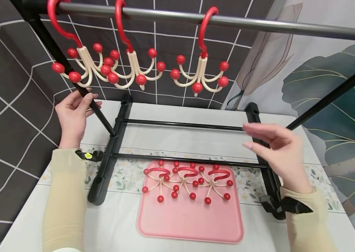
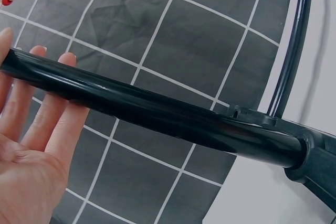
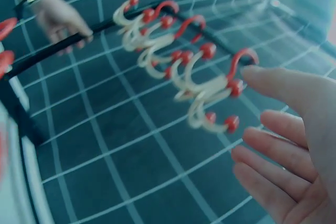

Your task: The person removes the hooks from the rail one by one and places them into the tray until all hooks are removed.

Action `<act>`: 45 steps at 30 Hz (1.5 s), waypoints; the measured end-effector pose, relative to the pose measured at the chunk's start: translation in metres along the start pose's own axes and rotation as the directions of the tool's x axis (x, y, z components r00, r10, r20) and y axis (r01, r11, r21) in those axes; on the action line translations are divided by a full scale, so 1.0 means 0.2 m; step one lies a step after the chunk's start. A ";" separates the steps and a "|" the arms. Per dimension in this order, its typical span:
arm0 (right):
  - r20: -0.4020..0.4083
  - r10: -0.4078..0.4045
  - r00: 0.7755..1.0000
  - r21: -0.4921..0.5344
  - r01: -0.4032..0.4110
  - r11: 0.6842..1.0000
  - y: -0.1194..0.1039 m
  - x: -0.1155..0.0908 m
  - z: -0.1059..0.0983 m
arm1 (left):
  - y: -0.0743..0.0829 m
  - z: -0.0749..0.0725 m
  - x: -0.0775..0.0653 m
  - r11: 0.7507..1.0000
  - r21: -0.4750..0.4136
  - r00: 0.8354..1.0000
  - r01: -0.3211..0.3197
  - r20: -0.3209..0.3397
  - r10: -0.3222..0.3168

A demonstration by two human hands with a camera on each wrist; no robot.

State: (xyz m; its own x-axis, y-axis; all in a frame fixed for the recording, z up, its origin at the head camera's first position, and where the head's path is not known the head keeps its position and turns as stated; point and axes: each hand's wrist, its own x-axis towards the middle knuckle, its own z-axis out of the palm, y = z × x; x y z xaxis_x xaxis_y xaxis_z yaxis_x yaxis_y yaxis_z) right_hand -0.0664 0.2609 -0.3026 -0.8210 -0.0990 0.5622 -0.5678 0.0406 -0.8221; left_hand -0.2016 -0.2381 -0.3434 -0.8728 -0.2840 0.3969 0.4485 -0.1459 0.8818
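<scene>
My left hand (image 1: 73, 113) holds the slanting left post (image 1: 103, 117) of a black rack, thumb in front and fingers behind. In the left wrist view the fingers (image 2: 39, 124) pass behind that post. My right hand (image 1: 279, 150) is raised beside the rack's right side, fingers extended, holding nothing; it is slightly blurred. Three multi-arm hook hangers, cream with red balls and red hooks, hang from the top rail (image 1: 171, 16): a left hanger (image 1: 85, 57), a middle hanger (image 1: 134, 64) and a right hanger (image 1: 201, 66).
A pink tray (image 1: 193, 222) lies on the white table at the front, with three similar hangers (image 1: 183, 180) along its far side. Two lower crossbars (image 1: 180, 124) join the rack's feet. A dark gridded curtain (image 1: 20, 122) stands behind and at left.
</scene>
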 end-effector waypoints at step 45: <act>-0.125 -0.442 0.888 -0.478 0.337 0.812 -0.27 0.82 0.49 | 0.01 0.01 0.00 1.000 0.022 1.000 -0.007 0.006 0.007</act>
State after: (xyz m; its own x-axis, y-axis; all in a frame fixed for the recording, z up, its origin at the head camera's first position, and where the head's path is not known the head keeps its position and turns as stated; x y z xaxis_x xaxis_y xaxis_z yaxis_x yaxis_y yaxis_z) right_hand -0.1650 0.1446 -0.1741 -0.4858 0.0181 0.8739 -0.7652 0.4744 -0.4352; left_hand -0.2001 -0.2372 -0.3416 -0.8710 -0.2790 0.4045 0.4501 -0.1230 0.8845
